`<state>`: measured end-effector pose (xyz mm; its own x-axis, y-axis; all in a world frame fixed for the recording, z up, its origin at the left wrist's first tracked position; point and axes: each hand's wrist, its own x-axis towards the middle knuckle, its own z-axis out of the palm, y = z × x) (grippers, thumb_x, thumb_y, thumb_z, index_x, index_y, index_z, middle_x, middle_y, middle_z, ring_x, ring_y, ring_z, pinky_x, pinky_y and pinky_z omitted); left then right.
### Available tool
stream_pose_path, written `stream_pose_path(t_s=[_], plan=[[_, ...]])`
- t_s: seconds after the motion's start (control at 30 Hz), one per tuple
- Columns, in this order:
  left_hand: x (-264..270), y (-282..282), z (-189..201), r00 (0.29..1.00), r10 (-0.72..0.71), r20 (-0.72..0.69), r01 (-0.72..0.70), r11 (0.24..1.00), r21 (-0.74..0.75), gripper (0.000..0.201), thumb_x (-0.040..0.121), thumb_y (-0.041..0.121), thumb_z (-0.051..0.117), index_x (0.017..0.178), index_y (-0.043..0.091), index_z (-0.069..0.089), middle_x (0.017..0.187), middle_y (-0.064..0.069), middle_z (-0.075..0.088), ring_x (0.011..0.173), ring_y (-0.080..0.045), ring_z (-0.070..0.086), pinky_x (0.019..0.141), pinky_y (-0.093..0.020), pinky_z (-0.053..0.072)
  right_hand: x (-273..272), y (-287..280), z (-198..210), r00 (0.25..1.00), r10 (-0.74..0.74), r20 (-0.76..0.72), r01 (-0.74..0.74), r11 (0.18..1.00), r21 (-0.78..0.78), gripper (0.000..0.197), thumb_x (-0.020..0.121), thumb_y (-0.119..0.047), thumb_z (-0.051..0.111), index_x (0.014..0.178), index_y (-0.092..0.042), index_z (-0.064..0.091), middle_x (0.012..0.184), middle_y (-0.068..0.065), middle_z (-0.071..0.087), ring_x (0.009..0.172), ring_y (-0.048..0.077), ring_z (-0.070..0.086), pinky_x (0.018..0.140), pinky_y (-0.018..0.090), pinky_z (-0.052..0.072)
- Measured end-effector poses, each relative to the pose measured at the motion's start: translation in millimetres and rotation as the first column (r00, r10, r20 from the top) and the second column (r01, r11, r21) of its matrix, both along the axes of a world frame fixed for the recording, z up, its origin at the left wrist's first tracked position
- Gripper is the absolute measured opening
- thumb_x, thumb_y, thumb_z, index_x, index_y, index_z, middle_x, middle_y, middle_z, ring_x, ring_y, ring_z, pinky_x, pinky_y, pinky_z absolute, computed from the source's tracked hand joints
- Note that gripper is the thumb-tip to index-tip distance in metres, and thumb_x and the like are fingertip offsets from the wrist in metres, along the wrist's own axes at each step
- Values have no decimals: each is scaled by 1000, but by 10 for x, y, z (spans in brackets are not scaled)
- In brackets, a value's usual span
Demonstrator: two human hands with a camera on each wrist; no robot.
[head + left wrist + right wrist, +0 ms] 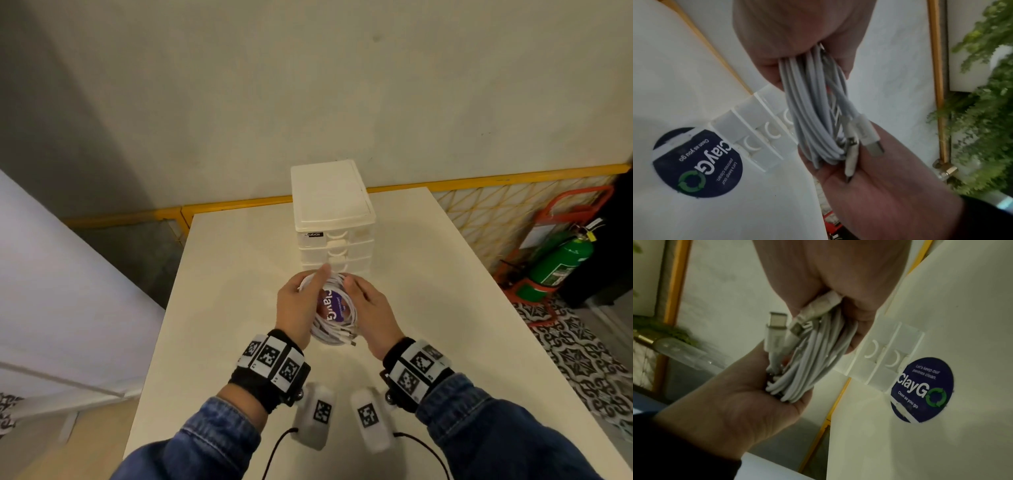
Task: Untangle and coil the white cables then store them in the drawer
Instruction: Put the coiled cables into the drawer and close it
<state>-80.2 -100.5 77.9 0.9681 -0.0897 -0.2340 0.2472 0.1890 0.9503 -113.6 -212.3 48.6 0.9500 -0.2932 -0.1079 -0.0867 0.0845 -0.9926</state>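
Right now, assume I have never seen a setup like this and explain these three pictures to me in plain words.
There is no machine here: a person works with two bare hands. The wide picture comes from a camera worn on the head, looking down at a white table. The other two come from cameras worn on each wrist, looking along the hand, so everything in them appears tilted. Bands with black-and-white marker squares sit on both wrists. The left hand and the right hand together hold a coil of white cable, its plug ends showing, lifted over a round blue sticker on the table. Behind it stands a small white drawer unit with its drawers shut. A green fire extinguisher stands on the floor to the right.
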Motion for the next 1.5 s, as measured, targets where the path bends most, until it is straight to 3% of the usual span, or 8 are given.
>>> stream_pose_path(t_s=[0.1, 0.23, 0.37, 0.6, 0.87, 1.07, 1.2, 1.5], plan=[[115, 2, 85, 999, 31, -32, -31, 1000, 4, 24, 84, 22, 68, 67, 8, 61, 43, 6, 54, 36, -9, 51, 41, -17, 41, 98, -38, 17, 994, 103, 41, -101, 993, -53, 29, 95, -37, 43, 113, -23, 61, 110, 5, 69, 100, 19, 66, 93, 45, 52], [427, 65, 157, 999, 40, 1, -40, 992, 123, 19, 82, 24, 71, 69, 11, 64, 49, 2, 41, 33, -9, 32, 37, -19, 30, 269, -258, -17, 986, 170, -6, -169, 983, 78, 43, 96, -43, 30, 117, -19, 60, 98, 5, 70, 84, 20, 67, 80, 34, 56], [878, 138, 392, 998, 46, 49, -54, 982, 180, 14, 81, 25, 71, 74, 14, 66, 54, 1, 41, 35, -10, 31, 37, -19, 31, 598, -559, -264, 956, 42, -291, -24, 998, 63, 33, 96, -28, 42, 109, -2, 58, 71, 9, 61, 54, 22, 55, 54, 29, 47], [1463, -80, 644, 998, -71, -2, 68, 951, 302, 23, 79, 30, 72, 83, 11, 60, 49, 4, 40, 36, -10, 31, 36, -17, 31, 952, -578, -565, 881, 156, -448, -93, 983, 160, 25, 89, -29, 57, 100, -6, 59, 68, 8, 62, 43, 15, 53, 43, 22, 47], [1468, -177, 536, 992, -83, -98, 111, 939, 326, 25, 77, 31, 74, 87, 12, 63, 45, 4, 47, 33, -9, 31, 37, -15, 30, 1069, -549, -637, 899, 134, -417, -82, 987, 142, 25, 90, -30, 56, 103, -10, 65, 63, 1, 57, 48, 15, 53, 44, 23, 44], [1462, -174, 523, 994, -96, -59, 111, 927, 359, 26, 76, 33, 74, 84, 12, 60, 44, 4, 48, 33, -9, 34, 37, -17, 32, 761, -491, -623, 905, 78, -418, -30, 992, 119, 19, 81, -20, 66, 87, -1, 67, 57, 6, 54, 42, 14, 49, 40, 18, 42], [1453, -174, 516, 992, -108, -60, 122, 923, 366, 30, 76, 35, 73, 86, 12, 57, 45, 3, 47, 33, -10, 33, 38, -17, 32, 418, -438, -676, 906, 61, -419, -34, 997, 71, 20, 79, -21, 66, 64, -8, 65, 56, 7, 56, 44, 17, 50, 47, 24, 42], [1236, -134, 498, 988, -139, 65, 109, 933, 342, 24, 80, 31, 71, 66, 17, 57, 48, 4, 45, 34, -11, 31, 38, -19, 31, 125, -421, -684, 907, 103, -409, -86, 994, 62, 19, 81, -26, 65, 75, -8, 65, 60, 5, 57, 47, 17, 52, 48, 26, 41]])
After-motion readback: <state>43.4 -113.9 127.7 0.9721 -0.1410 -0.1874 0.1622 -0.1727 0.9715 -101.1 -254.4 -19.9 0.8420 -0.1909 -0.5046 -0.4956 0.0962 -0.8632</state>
